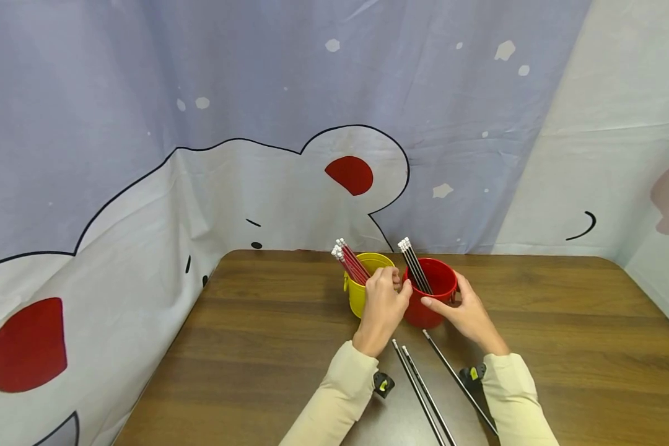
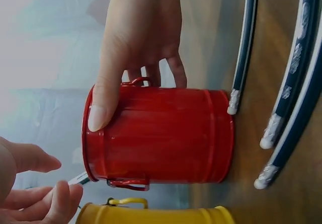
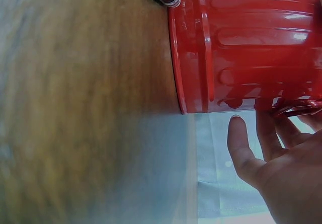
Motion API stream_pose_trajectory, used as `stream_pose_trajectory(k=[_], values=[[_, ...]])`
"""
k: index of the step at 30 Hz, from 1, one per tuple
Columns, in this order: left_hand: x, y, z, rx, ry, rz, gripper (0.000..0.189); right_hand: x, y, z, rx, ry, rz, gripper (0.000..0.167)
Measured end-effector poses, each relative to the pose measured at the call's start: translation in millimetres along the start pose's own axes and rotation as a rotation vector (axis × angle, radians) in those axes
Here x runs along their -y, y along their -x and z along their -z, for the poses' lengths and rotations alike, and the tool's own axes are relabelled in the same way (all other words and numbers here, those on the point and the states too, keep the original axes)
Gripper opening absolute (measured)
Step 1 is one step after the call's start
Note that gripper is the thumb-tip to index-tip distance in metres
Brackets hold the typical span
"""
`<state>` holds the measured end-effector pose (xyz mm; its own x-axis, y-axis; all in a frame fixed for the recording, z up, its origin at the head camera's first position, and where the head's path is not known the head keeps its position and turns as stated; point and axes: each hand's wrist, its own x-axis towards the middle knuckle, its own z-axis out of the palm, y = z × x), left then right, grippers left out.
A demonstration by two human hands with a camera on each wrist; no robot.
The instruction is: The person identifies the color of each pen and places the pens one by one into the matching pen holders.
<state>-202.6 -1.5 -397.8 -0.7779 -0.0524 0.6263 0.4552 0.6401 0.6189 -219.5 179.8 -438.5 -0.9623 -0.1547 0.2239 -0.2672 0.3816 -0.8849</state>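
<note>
A small red bucket (image 1: 424,317) with side handles stands upright on the table, holding several black pencils (image 1: 417,267), white eraser ends up. My right hand (image 1: 471,314) grips its right side, thumb at the rim and fingers by the handle. At the bucket's left rim is my left hand (image 1: 384,300); in the left wrist view its thumb (image 2: 37,157) and fingers stand apart, and I see nothing pinched between them. Close on the left, a yellow bucket (image 1: 357,302) holds several red pencils (image 1: 354,265), also with white erasers.
Three black pencils lie loose on the wooden table (image 1: 256,359) in front of the red bucket: two side by side (image 1: 419,394) and one farther right (image 1: 458,379) near my right forearm. A patterned cloth (image 1: 256,186) hangs behind the table.
</note>
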Motion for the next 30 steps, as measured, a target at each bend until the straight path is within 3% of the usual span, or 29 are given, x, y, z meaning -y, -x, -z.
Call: stream_pose_trajectory(k=[4,12,23,30], values=[[4.0,11.0,2.2,0.05,0.048,0.027,0.01,15,4.6,0,-0.003,0.02,0.006,0.075],[13.6,24.8,1.2,0.187,-0.009,0.067,0.006,18,6.0,1,-0.007,0.01,0.011,0.074],[20.9,36.9,-1.8,0.448,-0.199,0.136,0.039,19,4.8,1,-0.001,0.011,0.012,0.074],[20.8,43.5,-3.2,0.487,-0.252,0.219,0.033,18,5.6,0,0.005,0.009,0.004,0.073]])
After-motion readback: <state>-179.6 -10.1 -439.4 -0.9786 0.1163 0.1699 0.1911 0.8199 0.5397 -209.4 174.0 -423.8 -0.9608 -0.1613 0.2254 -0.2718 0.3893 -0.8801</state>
